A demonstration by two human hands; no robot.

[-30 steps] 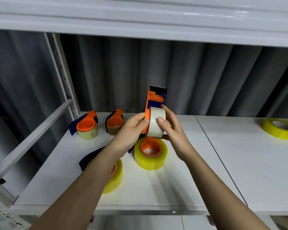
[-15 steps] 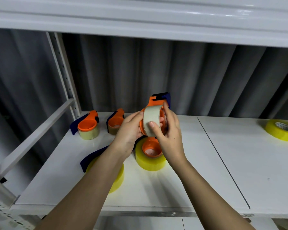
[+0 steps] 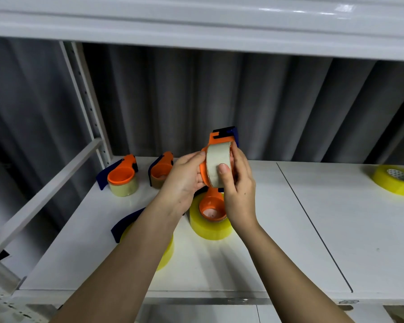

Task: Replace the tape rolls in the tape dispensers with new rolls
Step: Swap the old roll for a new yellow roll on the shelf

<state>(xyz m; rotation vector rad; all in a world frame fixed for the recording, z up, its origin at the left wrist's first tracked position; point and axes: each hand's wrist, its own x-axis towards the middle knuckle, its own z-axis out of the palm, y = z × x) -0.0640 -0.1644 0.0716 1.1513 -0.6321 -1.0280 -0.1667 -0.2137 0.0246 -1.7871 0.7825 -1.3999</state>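
Both hands' curled fingers (image 3: 224,170) round pale roll (image 3: 217,164) on orange dispenser (image 3: 221,139) (above shelf (image 3: 289,229))

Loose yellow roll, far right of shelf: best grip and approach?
The loose yellow roll lies flat on the shelf, core hole up, with nothing beside it. Probably come from above with the right hand: one or two fingers into the core, thumb on the outer wall, pinching the near side.
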